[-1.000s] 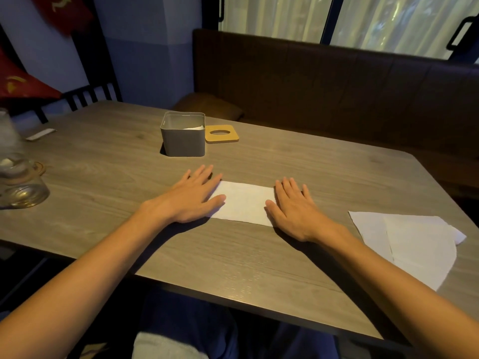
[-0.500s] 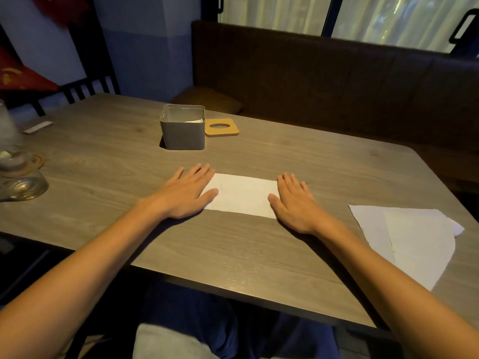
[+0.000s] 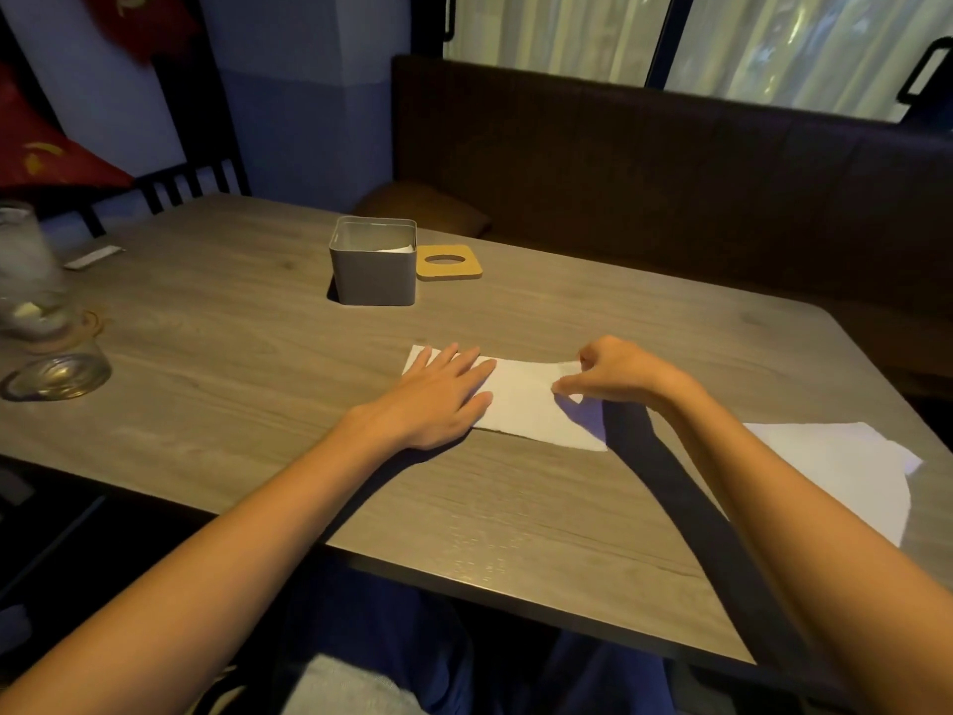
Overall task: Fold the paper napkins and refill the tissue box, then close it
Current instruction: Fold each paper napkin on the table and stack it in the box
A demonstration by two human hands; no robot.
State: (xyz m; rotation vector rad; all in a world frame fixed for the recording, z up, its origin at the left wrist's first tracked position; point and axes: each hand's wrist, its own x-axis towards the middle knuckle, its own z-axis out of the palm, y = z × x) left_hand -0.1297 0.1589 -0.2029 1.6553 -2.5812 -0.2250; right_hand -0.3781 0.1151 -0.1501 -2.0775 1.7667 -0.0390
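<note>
A white paper napkin (image 3: 521,399), folded into a long strip, lies on the wooden table (image 3: 258,353) in front of me. My left hand (image 3: 438,394) rests flat on its left end, fingers spread. My right hand (image 3: 613,371) pinches the napkin's right end and lifts it off the table. Behind stands the grey tissue box (image 3: 374,273), open at the top, with some white paper inside. Its tan lid (image 3: 448,262) with an oval hole lies flat just right of the box.
More unfolded white napkins (image 3: 845,472) lie at the table's right edge, under my right forearm. At the left edge stand a glass cup (image 3: 56,374) and a taller glass (image 3: 26,270). A dark bench runs behind the table.
My right hand went from lying flat on the napkin's right end to pinching and raising that end. My left hand slid further onto the left end. The view shifted a little.
</note>
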